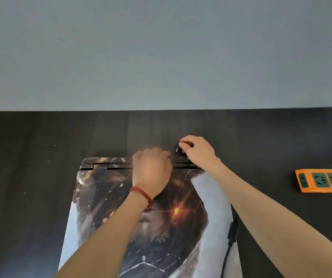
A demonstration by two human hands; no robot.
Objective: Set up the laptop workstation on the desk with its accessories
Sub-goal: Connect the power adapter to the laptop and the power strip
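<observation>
**A:** Nearest the camera: closed laptop (151, 227), printed skin on the lid, flat on the dark desk (40, 177), hinge edge at 12 o'clock. A black cable with an inline block (232, 232) runs along its right edge at about 4 o'clock.

**B:** Hands?

**A:** Left hand (151, 169) is curled over the hinge edge, knuckles up, fingers wrapped down the back. Looks like it's bracing the laptop; can't tell if it grips anything else. Red bead bracelet (142, 194) on that wrist. Right hand (198, 150) is at 1 o'clock from the left, just past the rear edge, pinching a small black plug (178, 147) with a metal tip pointing down-left toward the back of the laptop.

**B:** So it's going into a rear port?

**A:** My read, yes. The port itself is hidden from the camera.

**B:** Risks?

**A:** Blind insertion. A tilted tip could miss, scrape the casing or jam in crooked. A hard push could slide the laptop toward 6 o'clock unless the left hand holds firm.

**B:** Power side?

**A:** Orange power strip (323, 180) at 3 o'clock, well apart, nothing visibly plugged in. A short cable could drag.
</observation>
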